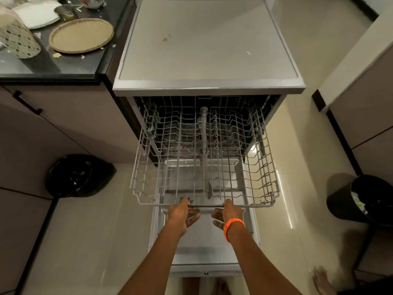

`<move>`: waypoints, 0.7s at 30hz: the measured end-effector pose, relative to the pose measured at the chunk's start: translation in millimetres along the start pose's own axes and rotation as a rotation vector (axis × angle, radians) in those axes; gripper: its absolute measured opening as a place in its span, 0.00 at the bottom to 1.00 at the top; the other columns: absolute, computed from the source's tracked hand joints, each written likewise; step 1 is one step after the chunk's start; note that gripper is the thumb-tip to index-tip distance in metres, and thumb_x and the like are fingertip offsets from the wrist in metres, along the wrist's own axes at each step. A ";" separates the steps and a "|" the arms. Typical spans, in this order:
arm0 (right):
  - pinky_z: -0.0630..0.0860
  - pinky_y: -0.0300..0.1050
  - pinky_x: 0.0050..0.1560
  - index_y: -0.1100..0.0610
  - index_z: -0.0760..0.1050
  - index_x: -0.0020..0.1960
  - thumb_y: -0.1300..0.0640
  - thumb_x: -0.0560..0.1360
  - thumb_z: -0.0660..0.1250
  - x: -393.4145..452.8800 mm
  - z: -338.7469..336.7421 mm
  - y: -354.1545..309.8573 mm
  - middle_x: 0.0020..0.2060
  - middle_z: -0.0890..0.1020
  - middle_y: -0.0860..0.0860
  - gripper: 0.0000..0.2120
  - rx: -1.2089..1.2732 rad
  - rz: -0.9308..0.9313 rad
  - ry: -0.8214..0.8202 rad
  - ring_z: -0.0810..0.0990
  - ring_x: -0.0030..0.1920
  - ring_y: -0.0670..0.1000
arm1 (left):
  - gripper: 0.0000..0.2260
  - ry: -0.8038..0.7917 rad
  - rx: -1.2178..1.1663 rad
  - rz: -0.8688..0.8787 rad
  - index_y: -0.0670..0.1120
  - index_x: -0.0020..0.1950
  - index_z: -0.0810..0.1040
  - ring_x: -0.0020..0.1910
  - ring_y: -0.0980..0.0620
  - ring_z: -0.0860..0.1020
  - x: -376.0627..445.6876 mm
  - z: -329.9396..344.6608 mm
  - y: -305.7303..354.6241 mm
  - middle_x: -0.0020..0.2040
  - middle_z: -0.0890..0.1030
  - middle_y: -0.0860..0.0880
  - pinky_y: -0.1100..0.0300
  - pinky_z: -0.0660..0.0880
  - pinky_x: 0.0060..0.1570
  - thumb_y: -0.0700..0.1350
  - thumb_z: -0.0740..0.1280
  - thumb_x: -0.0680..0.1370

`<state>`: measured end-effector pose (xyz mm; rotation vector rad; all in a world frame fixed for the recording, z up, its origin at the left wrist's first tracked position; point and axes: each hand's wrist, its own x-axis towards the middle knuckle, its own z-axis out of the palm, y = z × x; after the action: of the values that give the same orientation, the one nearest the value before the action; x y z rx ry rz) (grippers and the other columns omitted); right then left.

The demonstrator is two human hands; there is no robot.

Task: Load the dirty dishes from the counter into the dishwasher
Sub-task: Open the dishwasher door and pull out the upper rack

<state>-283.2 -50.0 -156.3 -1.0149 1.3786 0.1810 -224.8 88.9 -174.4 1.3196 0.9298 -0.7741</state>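
A: Progress?
B: Barely started, by the look of it. Dishwasher (208, 45) door is down, wire rack (204, 167) pulled well out, nothing in it.
A: Hands?
B: Left hand (182, 213) and right hand (228, 212) both at the rack's front bar, 6 o'clock edge. Thumbs over the bar, fingers curled under it, so both grip it. Orange band on the right wrist.
A: Dishes?
B: All on the counter (63, 67) at 10 o'clock from the rack, well apart from it. Tan round plate (81, 35), white plates (38, 14) behind it, a patterned cup (18, 38) lying on its side, a dark glass (66, 11), a bowl (90, 1) at the top edge. Food scraps scattered around them.
A: Left to do?
B: Every dish needs moving, I judge.
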 end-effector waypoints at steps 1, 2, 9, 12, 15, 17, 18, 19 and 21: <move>0.82 0.52 0.42 0.63 0.76 0.51 0.51 0.83 0.57 -1.7 -0.5 3.2 0.39 0.84 0.60 0.16 -0.001 -0.001 -0.001 0.83 0.39 0.58 | 0.12 -0.006 -0.003 -0.002 0.36 0.58 0.78 0.44 0.41 0.87 -0.4 -2.9 -2.6 0.48 0.86 0.36 0.56 0.81 0.32 0.45 0.65 0.83; 0.82 0.53 0.42 0.63 0.76 0.51 0.51 0.83 0.57 -3.1 -0.6 5.0 0.39 0.84 0.60 0.16 -0.004 0.001 -0.005 0.84 0.39 0.58 | 0.12 -0.013 -0.002 -0.003 0.36 0.58 0.78 0.44 0.42 0.87 -1.2 -4.7 -4.0 0.48 0.86 0.36 0.56 0.81 0.32 0.45 0.65 0.83; 0.82 0.59 0.50 0.60 0.75 0.49 0.52 0.84 0.56 -12.6 -14.3 13.6 0.43 0.84 0.62 0.15 -0.022 0.014 -0.019 0.84 0.43 0.60 | 0.11 0.016 -0.036 -0.011 0.36 0.56 0.78 0.45 0.40 0.87 -18.3 -7.1 -17.0 0.49 0.85 0.35 0.55 0.82 0.31 0.45 0.66 0.83; 0.82 0.60 0.50 0.60 0.75 0.50 0.51 0.84 0.56 -14.6 -27.8 31.0 0.42 0.84 0.62 0.15 -0.033 0.033 -0.001 0.84 0.42 0.59 | 0.12 0.020 -0.053 -0.044 0.34 0.56 0.78 0.46 0.39 0.86 -31.2 -9.2 -38.2 0.47 0.85 0.35 0.54 0.82 0.31 0.44 0.65 0.83; 0.83 0.57 0.46 0.63 0.76 0.51 0.53 0.83 0.57 -14.6 -31.0 40.0 0.42 0.85 0.62 0.15 -0.042 0.032 0.009 0.85 0.43 0.60 | 0.13 0.036 -0.073 -0.036 0.34 0.56 0.77 0.46 0.39 0.86 -35.2 -12.2 -46.9 0.48 0.85 0.34 0.54 0.82 0.31 0.45 0.65 0.84; 0.82 0.58 0.46 0.63 0.76 0.50 0.54 0.83 0.57 -16.5 -28.8 41.8 0.42 0.85 0.62 0.15 -0.039 0.037 0.002 0.85 0.45 0.61 | 0.13 0.034 -0.069 -0.025 0.34 0.56 0.77 0.46 0.39 0.86 -35.5 -16.2 -45.8 0.48 0.85 0.34 0.54 0.82 0.32 0.45 0.64 0.84; 0.83 0.58 0.47 0.64 0.76 0.49 0.54 0.83 0.57 -18.4 -28.6 41.6 0.42 0.85 0.63 0.15 -0.040 0.038 0.002 0.85 0.45 0.62 | 0.13 0.033 -0.062 -0.024 0.34 0.56 0.77 0.46 0.39 0.86 -35.1 -17.8 -45.7 0.49 0.85 0.34 0.53 0.83 0.33 0.45 0.64 0.84; 0.83 0.58 0.47 0.64 0.77 0.49 0.54 0.82 0.58 -18.9 -29.0 41.9 0.42 0.85 0.63 0.15 -0.040 0.037 0.003 0.85 0.46 0.62 | 0.13 0.030 -0.058 -0.027 0.34 0.57 0.77 0.46 0.39 0.86 -35.2 -18.8 -46.3 0.49 0.85 0.34 0.53 0.83 0.33 0.45 0.64 0.84; 0.83 0.58 0.47 0.64 0.77 0.49 0.55 0.82 0.58 -20.8 -30.6 43.4 0.42 0.85 0.63 0.15 -0.040 0.038 0.002 0.85 0.46 0.62 | 0.13 0.021 -0.056 -0.032 0.34 0.57 0.77 0.46 0.40 0.86 -37.0 -20.0 -47.5 0.48 0.85 0.34 0.53 0.83 0.34 0.45 0.64 0.84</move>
<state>-338.5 -36.2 -155.3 -1.0226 1.4012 0.2368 -285.8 101.8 -162.7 1.2688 0.9848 -0.7549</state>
